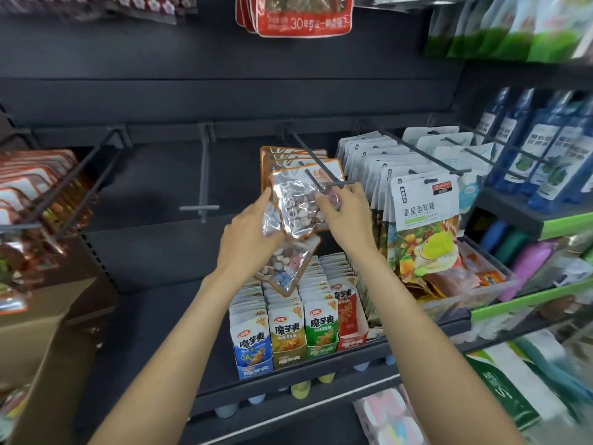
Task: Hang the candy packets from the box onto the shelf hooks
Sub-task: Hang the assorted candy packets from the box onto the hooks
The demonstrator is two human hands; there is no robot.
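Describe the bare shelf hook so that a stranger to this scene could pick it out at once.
Start at the dark back panel of the shelf unit. Left of the hook holding orange-edged candy packets, the bare hook juts forward, ending in a short crossbar. Unlike its neighbours, nothing hangs on it.

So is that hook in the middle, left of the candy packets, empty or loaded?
Empty. The middle hook juts out bare to its crossbar tip, while the hook to its right already carries orange-edged candy packets.

Clear orange-edged candy packets (pixel 298 200) at hook (pixel 309 162), apparently partly threaded; some behind.
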